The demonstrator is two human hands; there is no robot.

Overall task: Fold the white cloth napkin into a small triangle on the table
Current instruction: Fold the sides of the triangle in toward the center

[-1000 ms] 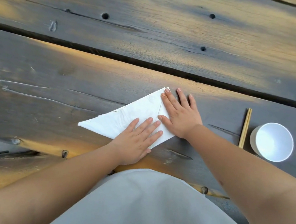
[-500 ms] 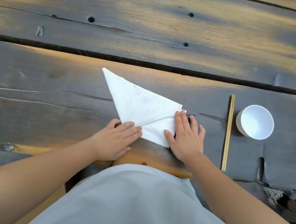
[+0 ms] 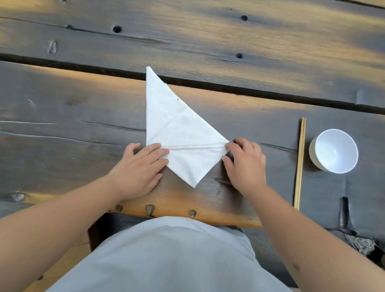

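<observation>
White cloth napkin [image 3: 176, 131], folded into a long kite-like triangle, flat on the dark weathered plank table [image 3: 67, 107]. Far tip pointing away and reaching across the black gap between two planks; near tip pointing toward the table's front edge. A raised fold line running across the lower part, from the left corner to the right corner.

Left hand [image 3: 138, 170] palm down, flat and spread, fingers [image 3: 158, 152] lying on the napkin's left corner just below the fold line, heel of the hand on bare wood. Grip apart, pressing rather than clasping anything.

Right hand [image 3: 246, 166] at the napkin's right corner, fingers [image 3: 232, 149] curled, tips touching the cloth edge where the fold line ends. Cannot tell whether that grip pinches the corner or only rests against it.

Pair of pale wooden chopsticks [image 3: 299, 162] lying side by side to the right of the right hand, running near to far, apart from the napkin. Small white round bowl [image 3: 334, 150] just beyond the chopsticks on the right, upright, nothing seen inside.

Light grey garment [image 3: 180, 269] filling the lower middle of the view, both bare forearms reaching over it. Frayed pale fabric scrap [image 3: 359, 243] at the table's near right edge.
</observation>
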